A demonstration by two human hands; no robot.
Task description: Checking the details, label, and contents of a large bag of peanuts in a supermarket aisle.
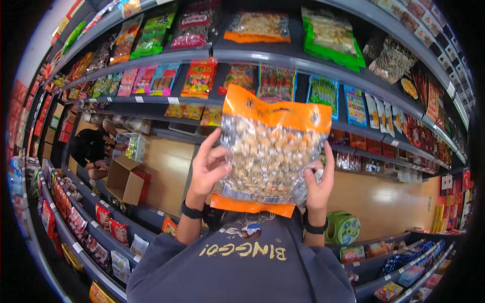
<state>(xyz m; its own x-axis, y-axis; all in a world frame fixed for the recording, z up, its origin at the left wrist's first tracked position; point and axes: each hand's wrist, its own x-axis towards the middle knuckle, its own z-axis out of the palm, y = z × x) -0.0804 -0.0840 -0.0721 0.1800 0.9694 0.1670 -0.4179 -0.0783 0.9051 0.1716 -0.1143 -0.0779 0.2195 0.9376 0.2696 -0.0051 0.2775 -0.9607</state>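
Between my two hands I hold up a large clear plastic bag (265,159) with orange bands at top and bottom. Small pale pieces that look like nuts or beans fill it, and a printed code sits near its lower edge. My left hand (210,168) grips the bag's left side, thumb on the front. On the opposite side, my right hand (319,176) pinches the edge, some fingers hidden behind the plastic. Beyond the bag, a shelf (242,57) carries a similar orange-banded bag (257,27) and a green-edged bag (333,38).
Shelving with packaged snacks (201,79) spans the front. A person in black (89,146) crouches at left beside a clear plastic bin (134,146) and an open cardboard box (125,180). A green stool (343,227) stands on the floor at right. More stocked shelves (91,227) lie behind me.
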